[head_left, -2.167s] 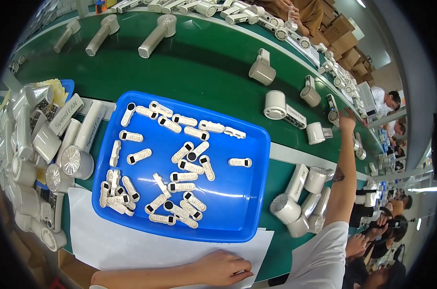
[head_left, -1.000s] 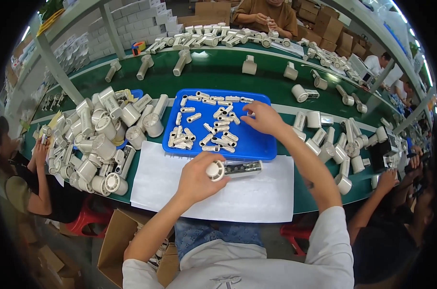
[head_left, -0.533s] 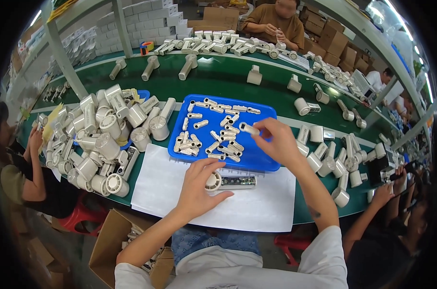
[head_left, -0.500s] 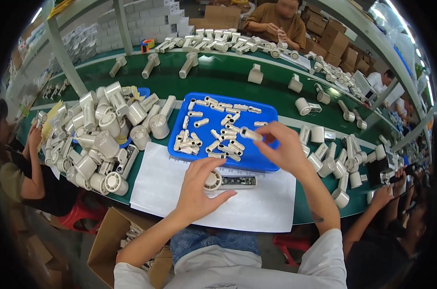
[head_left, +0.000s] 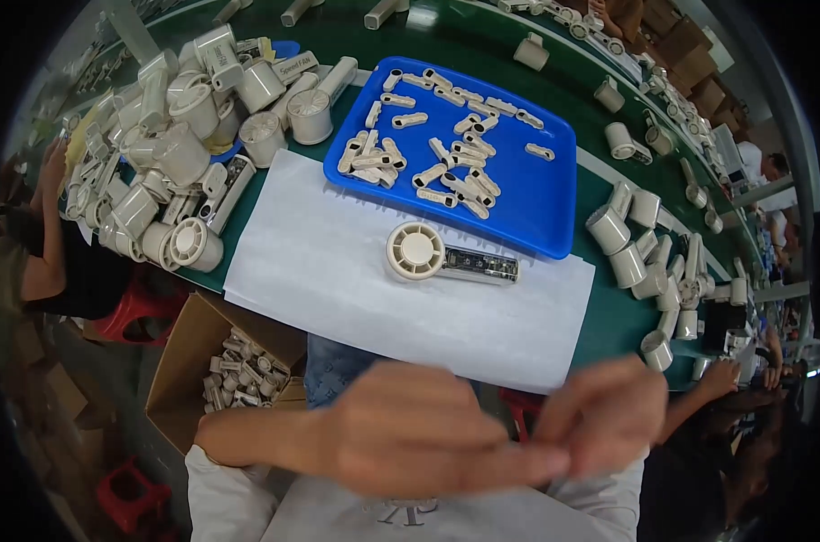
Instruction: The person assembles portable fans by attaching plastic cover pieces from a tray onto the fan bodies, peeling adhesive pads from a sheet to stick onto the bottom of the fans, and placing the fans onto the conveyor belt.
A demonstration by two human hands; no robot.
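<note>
My left hand (head_left: 419, 434) and my right hand (head_left: 609, 420) are raised close in front of my body, blurred by motion. Their fingertips meet, with the fingers of both curled in. Whatever is between them, if anything, is hidden. Beyond them on white paper (head_left: 311, 298) lies a handheld fan (head_left: 416, 251), its round slotted head to the left. The handle on its right is uncovered and shows a dark circuit board (head_left: 482, 264). Behind the fan, a blue tray (head_left: 545, 217) holds several small white cover pieces (head_left: 464, 158).
White fan bodies (head_left: 180, 154) are heaped at the left of the green table; more (head_left: 640, 244) lie at the right. A cardboard box (head_left: 180, 361) of small parts stands below the table edge. Red stools (head_left: 132, 492) and co-workers' arms (head_left: 49, 235) are at the sides.
Both hands have drawn back from the fan and tray toward my body and come together. The cover piece that was in my right hand is out of sight. The view has tilted down.
</note>
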